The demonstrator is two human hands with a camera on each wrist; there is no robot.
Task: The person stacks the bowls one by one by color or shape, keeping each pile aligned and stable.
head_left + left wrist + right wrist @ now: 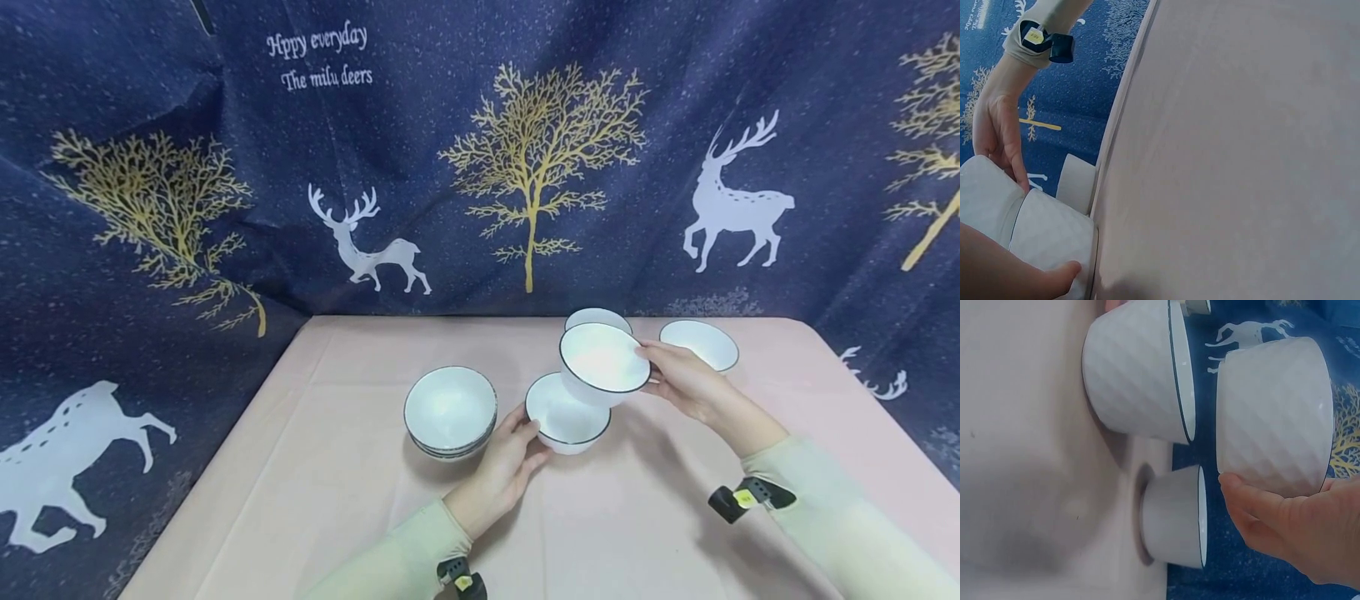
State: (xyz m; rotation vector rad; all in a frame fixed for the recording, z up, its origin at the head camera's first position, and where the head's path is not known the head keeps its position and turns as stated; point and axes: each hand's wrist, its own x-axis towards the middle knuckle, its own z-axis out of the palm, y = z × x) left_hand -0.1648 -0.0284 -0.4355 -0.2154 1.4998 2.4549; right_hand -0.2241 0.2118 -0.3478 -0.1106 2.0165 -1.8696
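In the head view a white bowl with a dark rim [603, 358] is held tilted above the table by my right hand [686, 383], which grips its right side. The right wrist view shows this bowl's faceted outside [1275, 415] with the right fingers [1272, 512] against it. Below and slightly left, another white bowl [562, 412] stands on the table. My left hand [502, 467] holds that lower bowl at its left side; the thumb [1063, 278] lies on its outer wall in the left wrist view. The raised bowl hides part of the lower one.
A stack of several white bowls [450, 408] stands left of my left hand. Behind the raised bowl is another bowl [596, 317], partly hidden. One more bowl [701, 343] sits at the back right. A pink cloth [337, 500] covers the table; a blue patterned curtain [465, 250] hangs behind.
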